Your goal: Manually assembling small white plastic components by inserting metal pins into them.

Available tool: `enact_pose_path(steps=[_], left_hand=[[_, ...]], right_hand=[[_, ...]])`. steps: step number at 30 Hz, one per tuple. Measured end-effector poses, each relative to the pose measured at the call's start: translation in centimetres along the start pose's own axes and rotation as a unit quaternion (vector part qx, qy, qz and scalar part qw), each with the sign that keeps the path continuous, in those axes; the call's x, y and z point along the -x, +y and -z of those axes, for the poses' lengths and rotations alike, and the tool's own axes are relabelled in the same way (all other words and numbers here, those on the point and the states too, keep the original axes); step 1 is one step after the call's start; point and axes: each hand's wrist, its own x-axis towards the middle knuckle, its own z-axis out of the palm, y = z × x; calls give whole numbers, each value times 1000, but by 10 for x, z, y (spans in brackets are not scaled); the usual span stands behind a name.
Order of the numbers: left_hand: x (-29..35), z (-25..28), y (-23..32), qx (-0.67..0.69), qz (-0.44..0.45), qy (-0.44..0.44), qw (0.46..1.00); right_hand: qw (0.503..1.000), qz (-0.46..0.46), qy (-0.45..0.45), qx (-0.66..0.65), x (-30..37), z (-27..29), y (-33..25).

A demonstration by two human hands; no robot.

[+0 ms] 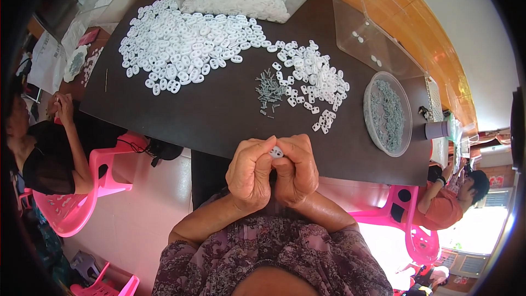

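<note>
Left hand (pixel 250 174) and right hand (pixel 296 171): fingers curled in, jointly pinching white oval piece (pixel 276 152), nearside of screw pile (pixel 269 90); white heap (pixel 186 46) left, screw bowl (pixel 370 126) right of pile.

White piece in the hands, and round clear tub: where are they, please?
White piece (pixel 276 153), head view: on the middle of its exposed face.
Round clear tub (pixel 367 114), head view: on its left wall, near the rim.

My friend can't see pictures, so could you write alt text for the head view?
A person's left grip and right grip together hold a small white piece at the near edge of a dark table. Heaped white pieces and small grey parts lie beyond; a clear round tub holds more grey parts.
</note>
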Motion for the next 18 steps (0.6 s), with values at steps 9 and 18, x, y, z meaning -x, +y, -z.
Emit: enact_pose_path(steps=[9, 18], left_hand=[[-32, 17, -25, -166, 23, -113, 979], [-44, -9, -39, -277, -140, -204, 928]], right_hand=[[986, -62, -23, 152, -48, 71, 23], [939, 42, 86, 331, -186, 163, 110]])
